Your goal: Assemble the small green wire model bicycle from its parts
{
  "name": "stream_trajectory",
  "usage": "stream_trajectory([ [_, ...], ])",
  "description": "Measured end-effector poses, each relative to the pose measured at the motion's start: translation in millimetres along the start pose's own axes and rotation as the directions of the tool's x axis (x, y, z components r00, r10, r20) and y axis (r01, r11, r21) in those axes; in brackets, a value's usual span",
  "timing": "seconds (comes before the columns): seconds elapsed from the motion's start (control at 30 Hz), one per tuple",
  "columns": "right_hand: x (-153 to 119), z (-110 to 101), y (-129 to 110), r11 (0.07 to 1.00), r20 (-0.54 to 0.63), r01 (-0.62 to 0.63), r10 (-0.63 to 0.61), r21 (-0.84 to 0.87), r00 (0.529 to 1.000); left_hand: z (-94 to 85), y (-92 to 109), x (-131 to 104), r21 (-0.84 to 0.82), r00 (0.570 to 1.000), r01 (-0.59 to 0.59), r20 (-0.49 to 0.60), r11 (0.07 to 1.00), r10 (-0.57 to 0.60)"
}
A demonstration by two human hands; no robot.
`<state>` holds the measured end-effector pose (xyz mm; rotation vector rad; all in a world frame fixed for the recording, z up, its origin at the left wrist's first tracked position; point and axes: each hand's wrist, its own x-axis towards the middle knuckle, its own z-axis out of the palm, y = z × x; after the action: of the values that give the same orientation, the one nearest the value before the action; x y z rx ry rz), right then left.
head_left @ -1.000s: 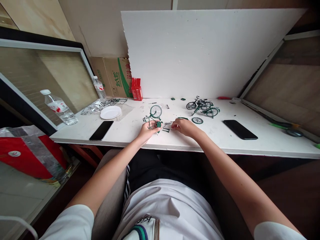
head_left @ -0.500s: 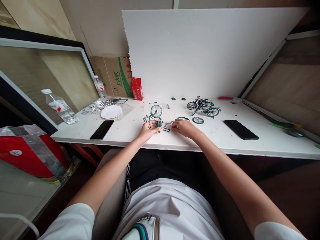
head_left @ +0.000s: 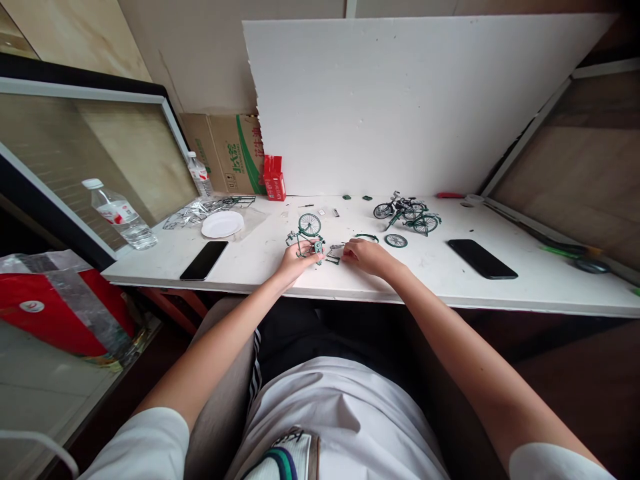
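Observation:
My left hand (head_left: pixel 296 264) is closed around a green model bicycle (head_left: pixel 303 241) with one wheel fitted, held over the front of the table. The spoked wheel points away from me, and a green block-like piece shows by my fingertips. My right hand (head_left: pixel 364 255) rests low over the table with its fingers pinched together; what they hold, if anything, is hidden. Just left of those fingertips lie a small grey part (head_left: pixel 336 247) and a thin dark green part (head_left: pixel 333 260). Behind my right hand is a curved green strip (head_left: pixel 367 237), and a loose wheel (head_left: pixel 397 241) lies to its right.
Two model bicycles, one black (head_left: pixel 384 211) and one green (head_left: pixel 424 223), stand at the back right. Phones lie at left (head_left: pixel 204 260) and right (head_left: pixel 483 259). A white plate (head_left: pixel 223 225), parts frames (head_left: pixel 183 215), bottles (head_left: pixel 121 215) and a red box (head_left: pixel 274 178) are further left.
The model bicycle in my left hand has tilted slightly, its wheel shifting a little left and towards me. My right hand has barely moved.

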<state>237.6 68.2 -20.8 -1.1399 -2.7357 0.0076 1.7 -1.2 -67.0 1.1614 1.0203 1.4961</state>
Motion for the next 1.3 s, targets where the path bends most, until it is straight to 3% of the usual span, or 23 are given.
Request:
stream_trajectory([
  [0.17, -1.4, -9.6, 6.4, 0.994, 0.024, -0.038, 0.036, 0.106, 0.999, 0.5, 0.0, -0.3, 0.0, 1.0, -0.005, -0.007, 1.0, 0.005],
  [0.4, -2.6, -12.2, 5.5, 0.996, 0.023, 0.032, -0.035, 0.085, 0.999, 1.1, 0.5, -0.2, -0.006, 1.0, 0.003, -0.007, 1.0, -0.003],
  [0.8, -1.6, -8.9, 6.1, 0.997, 0.051, 0.047, -0.05, 0.069, 0.997, 2.4, 3.1, -2.7, -0.007, 1.0, 0.007, -0.002, 1.0, -0.007],
  [1.3, -5.8, -12.5, -23.7, 0.982, 0.071, -0.036, 0.05, -0.185, 0.996, 1.6, 1.5, -1.5, 0.018, 1.0, 0.01, 0.0, 1.0, -0.01],
])
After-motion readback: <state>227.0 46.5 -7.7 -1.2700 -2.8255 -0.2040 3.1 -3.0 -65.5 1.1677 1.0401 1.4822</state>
